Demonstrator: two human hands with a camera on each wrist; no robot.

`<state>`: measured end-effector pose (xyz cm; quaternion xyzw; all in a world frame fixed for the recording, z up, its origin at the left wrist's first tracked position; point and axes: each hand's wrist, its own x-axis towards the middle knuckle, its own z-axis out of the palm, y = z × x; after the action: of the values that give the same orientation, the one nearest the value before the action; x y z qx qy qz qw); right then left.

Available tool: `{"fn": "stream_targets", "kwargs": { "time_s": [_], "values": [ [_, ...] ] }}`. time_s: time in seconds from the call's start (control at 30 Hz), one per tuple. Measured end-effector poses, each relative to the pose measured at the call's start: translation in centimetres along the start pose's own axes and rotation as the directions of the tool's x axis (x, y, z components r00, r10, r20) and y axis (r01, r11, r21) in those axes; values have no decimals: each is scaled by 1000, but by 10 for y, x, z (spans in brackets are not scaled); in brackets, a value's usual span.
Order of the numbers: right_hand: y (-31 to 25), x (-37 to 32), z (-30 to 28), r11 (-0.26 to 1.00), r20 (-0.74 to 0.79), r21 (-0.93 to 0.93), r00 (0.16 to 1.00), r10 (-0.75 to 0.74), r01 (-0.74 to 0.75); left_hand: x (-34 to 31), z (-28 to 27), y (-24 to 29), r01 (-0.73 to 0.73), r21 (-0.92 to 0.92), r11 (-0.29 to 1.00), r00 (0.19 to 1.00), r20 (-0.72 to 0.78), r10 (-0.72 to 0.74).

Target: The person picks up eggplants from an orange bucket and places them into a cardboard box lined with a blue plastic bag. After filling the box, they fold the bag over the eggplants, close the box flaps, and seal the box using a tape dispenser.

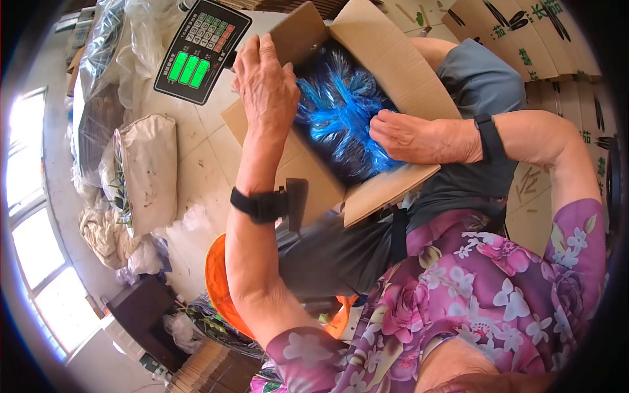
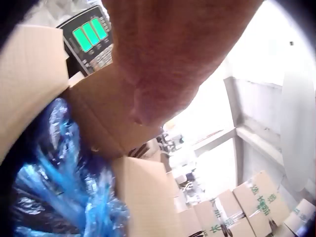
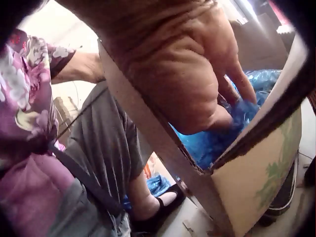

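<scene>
cardboard box (image 1: 393,72) is sitting on the lap between both hands, open top facing up, long side running upper left to lower right in the head view. left hand (image 1: 265,85) is gripping one flap. right hand (image 1: 409,137) is pushing fairly straight fingers into the blue plastic bag (image 1: 337,114) inside.

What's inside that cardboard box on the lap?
Crinkled blue plastic film fills the cardboard box; the right hand presses into it. Whatever lies beneath the plastic is hidden.

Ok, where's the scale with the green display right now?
In the head view the scale is at upper left, just beyond the cardboard box and beside the left hand gripping its flap.
</scene>
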<state>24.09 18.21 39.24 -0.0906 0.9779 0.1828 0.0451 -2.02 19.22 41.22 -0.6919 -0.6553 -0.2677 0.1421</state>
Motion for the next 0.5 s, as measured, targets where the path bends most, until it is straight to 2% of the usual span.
{"fn": "stream_targets", "kwargs": {
  "time_s": [0.07, 0.1, 0.13, 0.2, 0.23, 0.27, 0.3, 0.33, 0.37, 0.4, 0.47, 0.5],
  "values": [
    [1, -2, 13, 940, -22, 341, 1000, 16, -8, -3, 6, 4, 36, 40, 999, 999, 8, -36],
    [2, -1, 18, 834, 114, 548, 993, -9, -55, -3, 8, 7, 74, 82, 994, 997, 23, -76],
    [2, -4, 25, 830, 119, 554, 993, -9, -59, 0, 9, 5, 74, 76, 994, 997, 29, -77],
    [4, -7, 33, 727, 100, 684, 995, -26, -50, 4, 5, -7, -16, 99, 995, 990, 139, 2],
    [4, -3, 37, 726, 98, 686, 995, -28, -47, 2, 5, -6, -5, 77, 997, 987, 159, -8],
    [9, 6, 34, 669, 234, 728, 971, -41, -147, 0, 4, -3, -7, 77, 997, 987, 162, -6],
    [13, 9, 31, 610, 366, 750, 929, -60, -256, -3, 3, 0, 63, -37, 997, 959, 280, -50],
    [8, 8, 30, 610, 368, 748, 928, -55, -261, -7, 3, 5, 144, -141, 979, 915, 395, -78],
    [-2, 7, 30, 678, 277, 707, 961, -4, -201, -24, 9, 10, 134, -173, 976, 916, 398, -56],
    [-9, 6, 30, 741, 176, 657, 984, 34, -143, -37, 15, 16, 207, -220, 953, 860, 505, -70],
    [-4, 2, 21, 769, 149, 628, 988, 26, -115, -65, 24, 31, -14, -69, 998, 937, 348, 37],
    [-1, 4, 18, 747, 251, 648, 968, -26, -148, -72, 28, 35, -9, -67, 998, 935, 354, 32]
  ]
}}
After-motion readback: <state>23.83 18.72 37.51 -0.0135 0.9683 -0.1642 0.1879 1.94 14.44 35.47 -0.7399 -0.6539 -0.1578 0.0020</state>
